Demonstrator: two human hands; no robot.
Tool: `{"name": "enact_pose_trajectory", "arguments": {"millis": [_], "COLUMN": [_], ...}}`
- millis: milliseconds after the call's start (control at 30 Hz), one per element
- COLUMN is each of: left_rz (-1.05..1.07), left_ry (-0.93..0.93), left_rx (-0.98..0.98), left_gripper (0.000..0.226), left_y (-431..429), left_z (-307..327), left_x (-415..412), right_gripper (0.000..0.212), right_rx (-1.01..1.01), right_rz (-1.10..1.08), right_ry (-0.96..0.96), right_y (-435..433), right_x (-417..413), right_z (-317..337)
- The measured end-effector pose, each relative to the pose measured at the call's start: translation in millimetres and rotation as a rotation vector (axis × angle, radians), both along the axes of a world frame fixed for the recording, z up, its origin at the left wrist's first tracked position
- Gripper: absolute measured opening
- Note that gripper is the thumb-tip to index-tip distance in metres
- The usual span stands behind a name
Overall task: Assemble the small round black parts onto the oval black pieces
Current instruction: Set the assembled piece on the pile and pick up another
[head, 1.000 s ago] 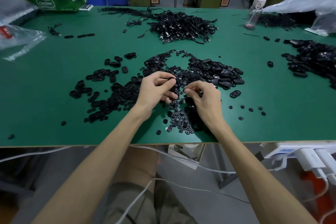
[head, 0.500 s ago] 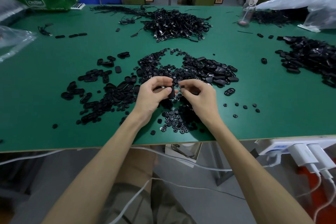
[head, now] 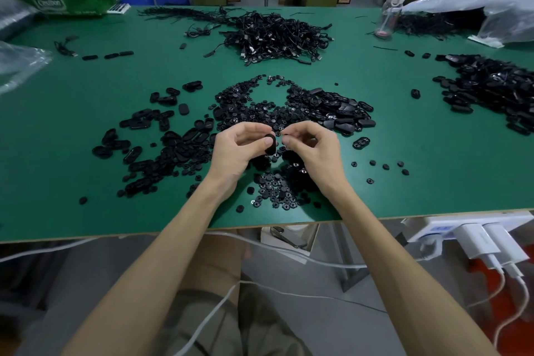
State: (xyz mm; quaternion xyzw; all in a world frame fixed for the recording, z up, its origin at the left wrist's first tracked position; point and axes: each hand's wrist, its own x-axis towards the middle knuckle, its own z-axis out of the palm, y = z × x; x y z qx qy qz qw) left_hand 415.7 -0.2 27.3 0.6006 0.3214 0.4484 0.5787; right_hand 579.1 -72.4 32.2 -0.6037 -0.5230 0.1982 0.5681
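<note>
1. While both hands hover above the green tabletop, loose oval pieces lie to their left and round parts are heaped beneath them.
2. Left hand: curled, pinching one oval piece, long axis roughly upright, edge toward the other hand.
3. Right hand: fingertips pinched together just beside that oval piece. Presumably on a round part, but it's too small to confirm. My guess is this hand closes the gap.

The left hand pinches an oval black piece — the right hand curled just beside it.
</note>
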Motion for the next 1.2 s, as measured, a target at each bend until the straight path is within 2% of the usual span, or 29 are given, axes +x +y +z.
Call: {"name": "enact_pose_trajectory", "arguments": {"millis": [400, 933, 1200], "left_rz": [0.068, 0.072, 0.122], "left_ry": [-0.098, -0.043, -0.074], "left_rx": [-0.032, 0.017, -0.030], "left_gripper": [0.017, 0.013, 0.005], "left_y": [3.0, 2.7, 5.0], "left_z": [-3.3, -2.9, -4.4], "left_x": [1.3, 1.5, 3.4], "right_gripper": [0.007, 0.004, 0.005], "right_rx": [0.020, 0.013, 0.047], "right_rz": [0.011, 0.040, 0.055], "right_ry": [0.025, 0.066, 0.100], "right_y": [1.3, 3.1, 3.6], "right_x": [-1.0, 1.4, 1.3], "right_z": [-1.4, -5.0, -5.3]}}
